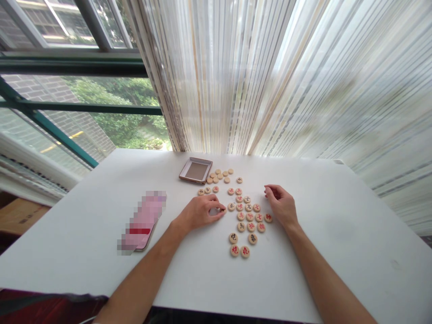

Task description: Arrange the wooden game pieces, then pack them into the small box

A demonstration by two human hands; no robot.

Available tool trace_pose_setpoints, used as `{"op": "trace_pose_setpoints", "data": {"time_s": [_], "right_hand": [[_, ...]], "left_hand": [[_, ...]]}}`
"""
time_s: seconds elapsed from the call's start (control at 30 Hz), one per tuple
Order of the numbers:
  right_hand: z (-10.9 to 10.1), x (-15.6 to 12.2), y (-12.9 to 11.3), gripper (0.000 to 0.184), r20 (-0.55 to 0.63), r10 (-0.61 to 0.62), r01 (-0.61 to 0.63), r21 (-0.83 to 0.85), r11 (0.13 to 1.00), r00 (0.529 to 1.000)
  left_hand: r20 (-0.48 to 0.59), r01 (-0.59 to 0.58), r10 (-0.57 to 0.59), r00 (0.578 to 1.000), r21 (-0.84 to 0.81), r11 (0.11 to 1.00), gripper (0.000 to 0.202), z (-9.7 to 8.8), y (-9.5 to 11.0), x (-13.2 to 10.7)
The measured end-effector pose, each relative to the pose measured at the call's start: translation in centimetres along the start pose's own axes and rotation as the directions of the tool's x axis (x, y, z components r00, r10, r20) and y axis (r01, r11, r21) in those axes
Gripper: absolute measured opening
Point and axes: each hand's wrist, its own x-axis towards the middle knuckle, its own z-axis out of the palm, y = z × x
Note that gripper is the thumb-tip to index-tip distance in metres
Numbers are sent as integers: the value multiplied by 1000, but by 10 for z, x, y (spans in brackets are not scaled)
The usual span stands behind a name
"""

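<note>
Several round wooden game pieces (248, 217) with red or black characters lie face up on the white table (330, 234). More pieces (219, 175) lie blank side up further back. My left hand (201, 211) rests on the table left of the pieces, its fingers pinched on one piece at the cluster's left edge. My right hand (281, 204) rests at the right of the cluster, fingers curled; what they hold, if anything, is hidden.
A small square brown tray (195, 171) sits behind the pieces. A phone (143, 221) lies to the left. Striped sheer curtains (270, 76) hang behind the table, with a window (84, 108) at the left.
</note>
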Motion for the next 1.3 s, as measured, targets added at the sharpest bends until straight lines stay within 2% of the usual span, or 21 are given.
{"op": "trace_pose_setpoints", "data": {"time_s": [0.8, 1.2, 1.3], "right_hand": [[-1, 0, 1, 33, 9, 14, -14, -3, 1000, 1000], [-1, 0, 0, 36, 11, 10, -10, -1, 1000, 1000], [-1, 0, 1, 37, 7, 7, -7, 3, 1000, 1000]], "left_hand": [[-38, 52, -53, 998, -21, 998, 15, 2, -1, 2], [-39, 68, -72, 997, -84, 994, 18, 5, -9, 0], [-62, 100, -109, 992, -135, 986, 19, 3, -12, 1]]}}
